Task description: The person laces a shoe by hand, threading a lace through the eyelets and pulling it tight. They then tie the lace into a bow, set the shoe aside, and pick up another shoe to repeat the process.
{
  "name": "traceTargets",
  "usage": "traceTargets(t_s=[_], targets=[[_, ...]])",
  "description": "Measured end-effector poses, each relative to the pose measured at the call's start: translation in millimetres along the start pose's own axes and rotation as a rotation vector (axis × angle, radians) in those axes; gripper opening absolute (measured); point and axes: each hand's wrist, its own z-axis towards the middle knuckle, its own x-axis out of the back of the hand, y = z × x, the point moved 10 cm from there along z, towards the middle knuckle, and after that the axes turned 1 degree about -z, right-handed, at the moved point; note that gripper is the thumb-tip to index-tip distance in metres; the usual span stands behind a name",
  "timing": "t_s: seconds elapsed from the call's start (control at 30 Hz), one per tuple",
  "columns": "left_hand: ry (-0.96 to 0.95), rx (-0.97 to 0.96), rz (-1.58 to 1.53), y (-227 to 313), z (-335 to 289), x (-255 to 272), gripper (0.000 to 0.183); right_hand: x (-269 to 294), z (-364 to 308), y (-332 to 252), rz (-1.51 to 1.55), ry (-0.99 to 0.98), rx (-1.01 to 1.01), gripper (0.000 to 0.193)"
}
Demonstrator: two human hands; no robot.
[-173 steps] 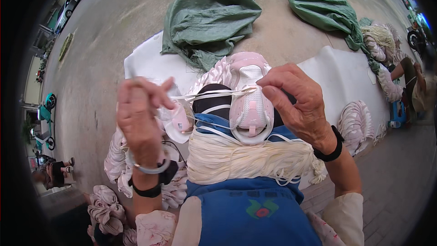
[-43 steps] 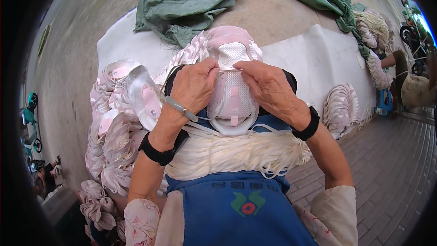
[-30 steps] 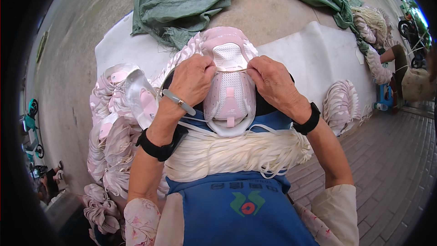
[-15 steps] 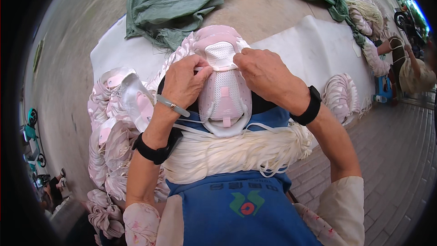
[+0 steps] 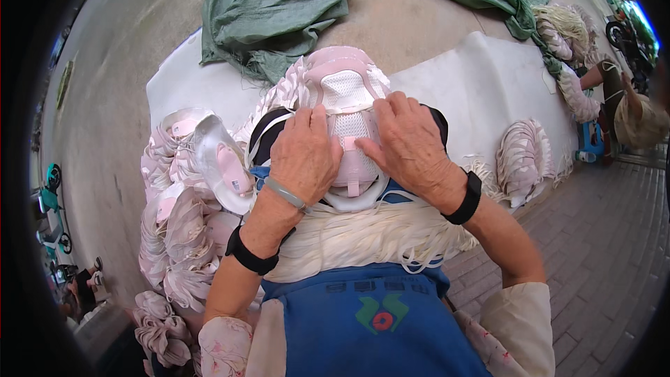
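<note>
Pressing down on a pink and white shoe upper [image 5: 349, 122] in the lap, both hands lie flat on it: the left hand [image 5: 303, 157] covers its near left side, the right hand [image 5: 412, 150] its right, fingers spread and closed on nothing. A bundle of white laces [image 5: 363, 237] lies beneath, over a blue apron [image 5: 363, 321] with a green and red emblem. Finished uppers look stacked at the left [image 5: 181, 216] and right [image 5: 523, 160] of a white sheet [image 5: 481, 77] on the floor; many remain, I judge. Beyond lie two green sacks [image 5: 272, 14].
</note>
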Motion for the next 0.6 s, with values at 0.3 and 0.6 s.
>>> traceTargets(t_s=[0.3,0.6], targets=[[-0.150,0.093,-0.112,-6.8,12.0,-16.7,0.022,-24.6,-3.8,30.7,0.305,-0.046,-0.046,0.024],[0.096,0.096,-0.219,-7.8,2.1,-1.2,0.024,-21.0,-5.1,23.1,0.366,0.101,-0.037,0.021]])
